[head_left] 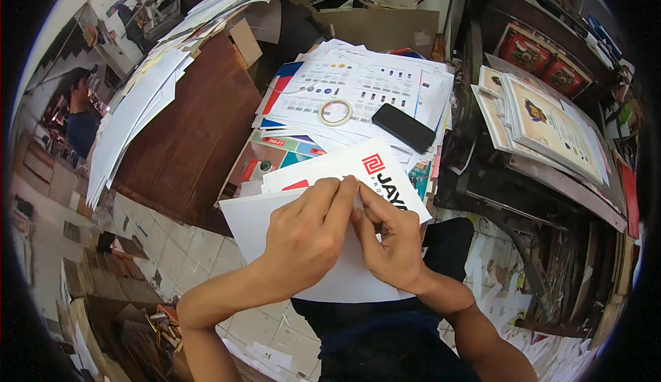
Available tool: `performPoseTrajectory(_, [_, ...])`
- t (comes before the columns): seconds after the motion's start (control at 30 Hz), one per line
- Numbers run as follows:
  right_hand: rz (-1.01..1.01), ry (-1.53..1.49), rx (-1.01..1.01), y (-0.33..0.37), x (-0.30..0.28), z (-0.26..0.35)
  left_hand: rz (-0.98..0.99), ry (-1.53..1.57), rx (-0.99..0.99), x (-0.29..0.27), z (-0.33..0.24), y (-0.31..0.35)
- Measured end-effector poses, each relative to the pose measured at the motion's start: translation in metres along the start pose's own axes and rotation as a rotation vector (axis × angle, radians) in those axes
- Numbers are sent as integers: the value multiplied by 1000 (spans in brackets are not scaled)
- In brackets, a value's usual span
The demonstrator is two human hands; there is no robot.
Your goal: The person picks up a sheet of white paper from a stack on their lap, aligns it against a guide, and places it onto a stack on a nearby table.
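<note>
My left hand (306, 234) and my right hand (394, 244) meet fingertip to fingertip over white paper sheets. The fingers of both hands are closed in a pinch; whatever sits between the tips is too small or hidden to make out. Beneath them a plain white sheet (242, 225) leans from the table edge down over my lap. Behind it lies a white printed sheet (329, 166) with a red square logo and black lettering, partly covered by my fingers and the plain sheet.
Stacked printed sheets (289, 110) cover the table ahead, with a tape roll (335, 112) and a black phone (403, 128) on top. At right, a pile of certificate-like prints (551, 127) rests on a dark machine. A brown wooden cabinet (186, 127) stands left; further left is a person (81, 117).
</note>
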State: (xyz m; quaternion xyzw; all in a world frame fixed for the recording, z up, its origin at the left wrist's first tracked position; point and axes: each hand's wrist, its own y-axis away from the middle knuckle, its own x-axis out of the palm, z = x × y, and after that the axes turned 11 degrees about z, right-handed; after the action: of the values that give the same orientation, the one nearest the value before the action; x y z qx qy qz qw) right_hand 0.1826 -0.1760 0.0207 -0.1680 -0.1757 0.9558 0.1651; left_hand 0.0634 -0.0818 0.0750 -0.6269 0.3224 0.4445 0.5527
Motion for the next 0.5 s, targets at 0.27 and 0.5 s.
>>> performPoseTrajectory(0.27, [-43, -54, -61, -2, 8, -13, 30, 99, -17, -5, 4, 3])
performPoseTrajectory(0.5, [-35, -91, -25, -8, 13, -8, -73, 96, -93, 5, 5, 6])
